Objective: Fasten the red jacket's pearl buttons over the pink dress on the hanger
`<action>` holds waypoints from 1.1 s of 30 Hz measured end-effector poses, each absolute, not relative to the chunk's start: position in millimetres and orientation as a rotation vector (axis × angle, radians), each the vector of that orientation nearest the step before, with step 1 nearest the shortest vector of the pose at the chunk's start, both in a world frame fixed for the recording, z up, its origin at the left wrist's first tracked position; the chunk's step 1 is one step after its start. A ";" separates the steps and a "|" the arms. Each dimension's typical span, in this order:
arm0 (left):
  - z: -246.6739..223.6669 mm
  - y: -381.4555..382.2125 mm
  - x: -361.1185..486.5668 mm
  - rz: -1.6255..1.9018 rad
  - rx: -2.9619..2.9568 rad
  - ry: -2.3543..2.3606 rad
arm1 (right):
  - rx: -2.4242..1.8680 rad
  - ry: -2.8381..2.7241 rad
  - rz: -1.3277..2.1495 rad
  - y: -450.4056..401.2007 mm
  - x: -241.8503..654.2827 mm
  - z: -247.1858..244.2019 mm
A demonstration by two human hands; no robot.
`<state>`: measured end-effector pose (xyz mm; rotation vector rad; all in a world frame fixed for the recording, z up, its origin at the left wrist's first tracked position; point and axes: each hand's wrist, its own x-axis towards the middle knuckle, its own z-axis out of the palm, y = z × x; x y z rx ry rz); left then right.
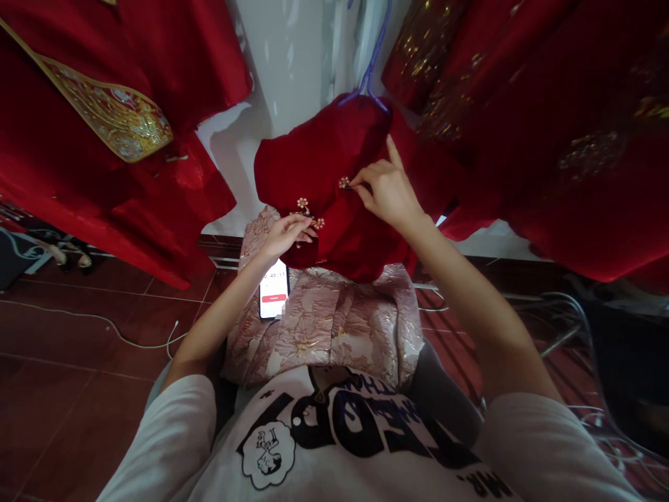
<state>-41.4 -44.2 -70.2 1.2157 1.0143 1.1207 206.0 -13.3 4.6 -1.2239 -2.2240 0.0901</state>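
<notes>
A red garment point(308, 153) hangs on a purple hanger point(370, 77) in front of me, its lower part over my lap. My right hand point(391, 192) pinches a small pearly flower-shaped ornament point(343, 183) between thumb and forefinger against the red cloth; another finger points up. My left hand point(287, 235) is at the garment's lower left, fingers closed around ornaments of the same kind. One flower ornament point(302, 203) shows above its fingers and another flower ornament point(318, 223) beside the fingertips. Whether these are loose or fixed to the cloth, I cannot tell.
Pink brocade cloth point(334, 321) covers my lap, with a lit phone point(274, 293) lying on it at the left. Red garments with gold trim point(125, 129) hang on both sides. A white cable point(130, 341) runs across the tiled floor point(67, 390). A dark chair point(621, 362) stands right.
</notes>
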 end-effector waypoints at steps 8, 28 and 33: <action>-71.1 -37.9 -36.6 1.263 1.333 1.086 | -1.210 -2.141 0.055 -33.4 193.6 12.3; 19.2 0.8 -27.0 0.825 3.021 1.398 | -1.534 -1.844 0.394 -47.6 221.1 -9.3; 10.6 -5.4 -38.0 1.068 2.895 1.562 | -1.733 -1.839 0.022 -46.9 244.7 -14.8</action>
